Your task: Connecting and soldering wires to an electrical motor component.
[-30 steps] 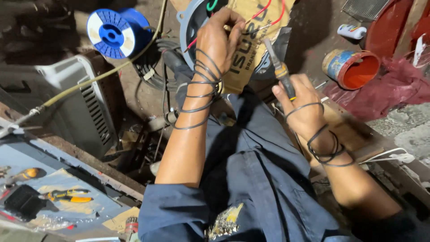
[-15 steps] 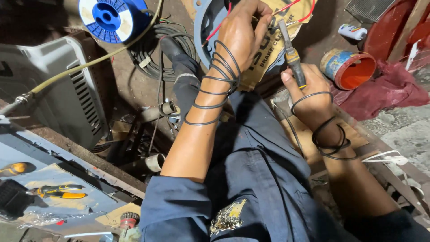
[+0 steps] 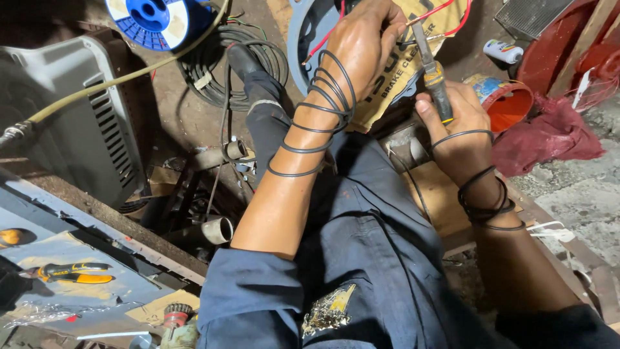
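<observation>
Orange tub (image 3: 510, 103) sits right of the hands, tipped toward me, inside looks bare. Small white bottle (image 3: 502, 50) lies above it. My left hand (image 3: 361, 45) is raised, fingers curled onto the red wires (image 3: 445, 16), black cable (image 3: 323, 103) coiled round wrist and forearm. Right hand (image 3: 455, 126) is clamped on the pliers (image 3: 431, 68), tips up at the wires
</observation>
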